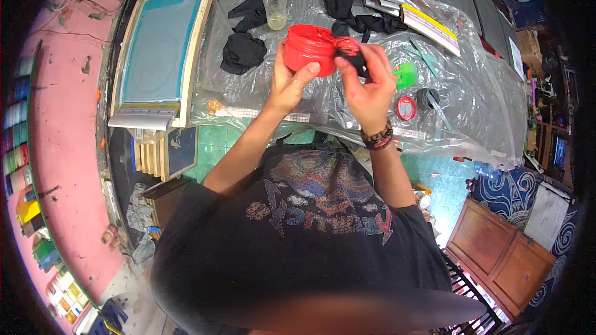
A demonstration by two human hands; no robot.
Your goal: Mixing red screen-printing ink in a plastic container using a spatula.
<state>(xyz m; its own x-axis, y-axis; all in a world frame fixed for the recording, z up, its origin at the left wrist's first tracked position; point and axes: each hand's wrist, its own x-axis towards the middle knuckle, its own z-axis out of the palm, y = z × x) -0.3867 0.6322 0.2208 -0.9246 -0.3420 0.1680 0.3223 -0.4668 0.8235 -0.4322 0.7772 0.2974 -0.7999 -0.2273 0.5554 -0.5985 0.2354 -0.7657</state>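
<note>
My left hand (pixel 288 89) grips a red plastic jar (pixel 305 57) from its left and near side, holding it tilted above the plastic-covered table. At the jar's right edge, my right hand (pixel 371 94) pinches a bunched black cloth (pixel 354 58) smeared with red. The cloth meets the jar by its mouth, though I cannot tell how far it reaches inside. Just right of that hand lies a green plastic piece (pixel 406 75). A small red-rimmed lid (pixel 406 108) and a round black container (pixel 427 98) rest nearer to me.
Crumpled black cloths (pixel 244 53) and a clear bottle (pixel 275 13) with a red cap are beyond my left hand. A wood-framed printing screen (pixel 162 46) leans over the table's left side. Squeegee-like blades (pixel 431 28) lie at the far right, with light green scissors (pixel 423 57) below them.
</note>
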